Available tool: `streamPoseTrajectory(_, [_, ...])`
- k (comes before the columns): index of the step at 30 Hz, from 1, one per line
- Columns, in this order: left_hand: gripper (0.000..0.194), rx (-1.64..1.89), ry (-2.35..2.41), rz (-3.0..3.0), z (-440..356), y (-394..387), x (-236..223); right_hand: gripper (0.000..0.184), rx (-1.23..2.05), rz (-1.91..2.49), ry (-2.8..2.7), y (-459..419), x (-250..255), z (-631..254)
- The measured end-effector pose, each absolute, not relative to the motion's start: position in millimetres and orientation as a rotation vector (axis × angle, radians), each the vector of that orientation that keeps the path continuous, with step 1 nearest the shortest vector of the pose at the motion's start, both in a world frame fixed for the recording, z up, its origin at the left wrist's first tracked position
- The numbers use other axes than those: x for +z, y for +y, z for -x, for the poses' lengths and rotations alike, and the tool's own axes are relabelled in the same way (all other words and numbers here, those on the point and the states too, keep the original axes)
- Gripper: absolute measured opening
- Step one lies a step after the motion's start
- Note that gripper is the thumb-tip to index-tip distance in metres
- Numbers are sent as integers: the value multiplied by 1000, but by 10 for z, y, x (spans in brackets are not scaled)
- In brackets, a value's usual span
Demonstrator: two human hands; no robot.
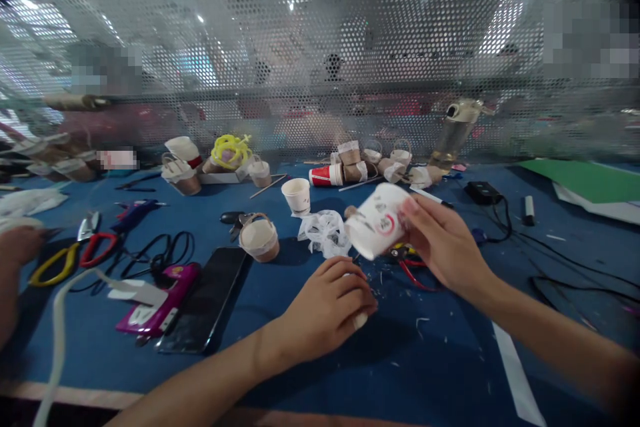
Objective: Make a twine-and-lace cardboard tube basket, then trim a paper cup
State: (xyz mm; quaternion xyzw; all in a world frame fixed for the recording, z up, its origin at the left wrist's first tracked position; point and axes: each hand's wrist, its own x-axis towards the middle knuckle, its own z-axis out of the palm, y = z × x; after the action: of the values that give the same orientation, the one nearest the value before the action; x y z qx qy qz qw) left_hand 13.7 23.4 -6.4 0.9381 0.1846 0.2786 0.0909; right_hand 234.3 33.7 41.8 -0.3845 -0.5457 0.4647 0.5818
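My right hand (445,243) grips a white paper cup (379,221) with grey and red print, tilted on its side above the table. Below it, my left hand (327,303) is closed, its fingers curled inward; whatever it holds is mostly hidden. Just behind the hands lies a crumpled clear plastic bag (325,232). Beyond that bag stands another white paper cup (297,196), upright. To the left of it sits a small brown cup with a paper cover and handle (259,238). Red-handled pliers (413,270) lie partly behind my right hand.
On the left are a phone (207,300), a magenta power strip (163,300), yellow-and-red-handled scissors (75,253) and another person's hand (20,247). Toward the perforated metal screen (300,33) stand several covered cups, a red cup (326,175) and a bottle (456,130). Black cables (560,273) run at right.
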Motion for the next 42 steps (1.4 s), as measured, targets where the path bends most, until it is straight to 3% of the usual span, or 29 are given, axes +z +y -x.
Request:
streamPoseTrajectory(5, [23,805,612,-2616,-134,248,-58,35,1176,1050,-1301,-123,-161,-2448])
streamPoseTrajectory(8, [17,788,614,-2558,-134,247,-78,36,1214,1009,-1373,-219,-297,-2469])
streamPoseTrajectory(16, [11,827,759,-2337,-115,289,-153,27,970,840,-1804,-330,-79,-2435])
streamPoseTrajectory(29, [2,695,946,-1618,-160,269,27,26,918,776,-1828,-399,-43,-2394])
streamPoseTrajectory(42, [8,716,880,-1506,-160,282,-68,28,798,881,-1840,-425,-139,-2422])
